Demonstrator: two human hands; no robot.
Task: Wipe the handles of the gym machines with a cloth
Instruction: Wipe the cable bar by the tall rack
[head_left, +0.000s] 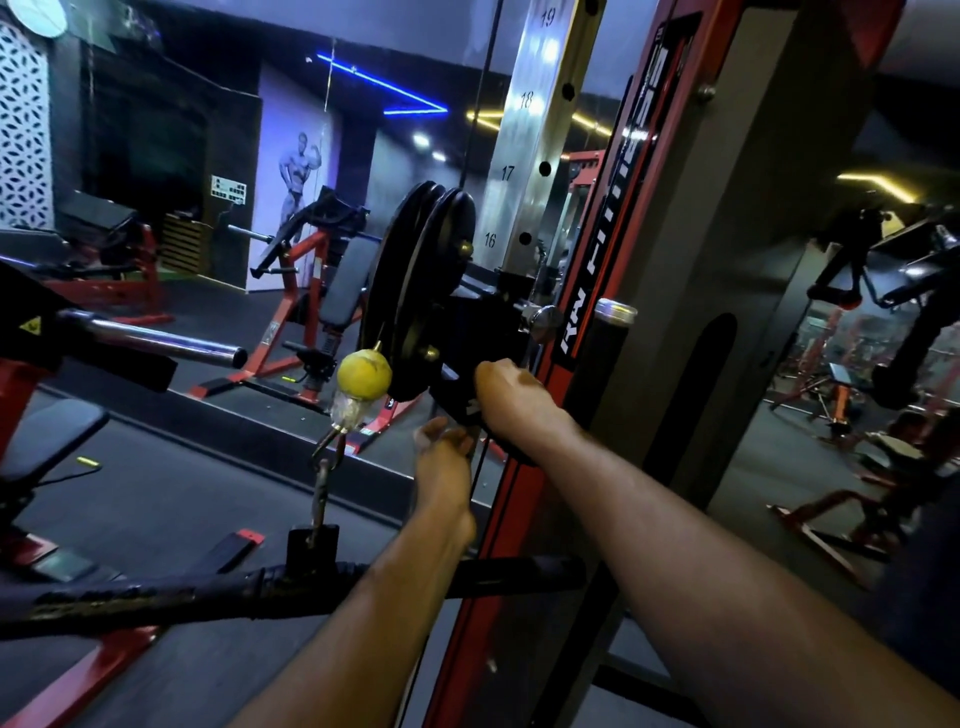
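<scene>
A cable machine's black pulley carriage (467, 322) sits on a chrome numbered upright (524, 171). My right hand (511, 397) grips a black part at the carriage's lower edge, fingers curled over it. Just below and to the left, my left hand (444, 454) curls its fingers at the thin black cable (480, 480) under the carriage. A long black bar handle (218, 590) hangs from a chain and clip (322, 488) beneath a yellow ball stopper (363, 375); it crosses under my left forearm. No cloth can be made out in the dim light.
The machine's red and grey frame (613, 291) stands right of my hands. A chrome bar (166, 340) and a black padded bench (47, 441) are at the left. Red plate-loaded machines (306, 291) stand behind, and more equipment (883, 374) is at the right.
</scene>
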